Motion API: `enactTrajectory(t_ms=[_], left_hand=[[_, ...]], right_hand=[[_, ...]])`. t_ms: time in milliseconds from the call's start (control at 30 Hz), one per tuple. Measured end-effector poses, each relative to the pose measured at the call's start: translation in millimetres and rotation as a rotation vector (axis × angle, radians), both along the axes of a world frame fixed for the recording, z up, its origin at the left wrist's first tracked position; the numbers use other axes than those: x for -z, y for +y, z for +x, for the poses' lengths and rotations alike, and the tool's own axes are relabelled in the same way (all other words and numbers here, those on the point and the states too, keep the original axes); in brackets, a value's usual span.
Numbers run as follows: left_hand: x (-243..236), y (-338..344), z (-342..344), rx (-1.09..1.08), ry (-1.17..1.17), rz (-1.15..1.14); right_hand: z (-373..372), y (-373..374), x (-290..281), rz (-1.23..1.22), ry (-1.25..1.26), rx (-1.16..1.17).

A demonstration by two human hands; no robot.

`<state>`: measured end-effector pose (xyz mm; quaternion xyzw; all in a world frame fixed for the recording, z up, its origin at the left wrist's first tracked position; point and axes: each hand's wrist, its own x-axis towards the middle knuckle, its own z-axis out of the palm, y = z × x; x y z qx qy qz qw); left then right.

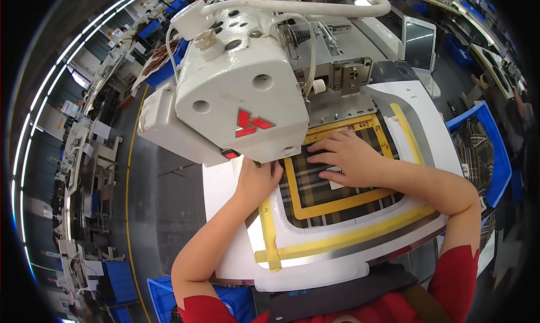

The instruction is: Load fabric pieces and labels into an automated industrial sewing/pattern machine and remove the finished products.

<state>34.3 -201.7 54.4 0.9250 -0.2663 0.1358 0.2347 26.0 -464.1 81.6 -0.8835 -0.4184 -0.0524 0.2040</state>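
A dark plaid fabric piece [315,193] lies inside a yellow frame [337,205] on the sewing machine's white work plate [225,250]. My right hand [351,160] rests on the fabric with its fingers spread, palm down. Beneath its fingers a small pale label [336,178] shows in part. My left hand [260,179] is beside the frame's left edge, close under the white sewing machine head [242,92]. Its fingertips are hidden by the head, so whether it grips something does not show. Yellow tape strips [349,233] line the plate around the fabric.
The machine head overhangs the left and far part of the plate. Past my right arm stands a blue bin [503,154] holding plaid fabric pieces [472,148]. Another blue bin [163,295] is below my left arm. A metal clamp unit [351,75] sits behind the frame.
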Motion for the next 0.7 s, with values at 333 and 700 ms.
enactTrajectory(t_ms=[333, 700], left_hand=[[-32.5, -8.1, -14.5, -0.127, 0.211, 0.004], [-38.5, -44.8, -48.5, 0.227, 0.085, 0.132]], right_hand=[[-11.1, -38.4, -4.3, -0.091, -0.154, 0.166], [-31.9, -79.2, -2.9, -0.119, -0.268, 0.374]])
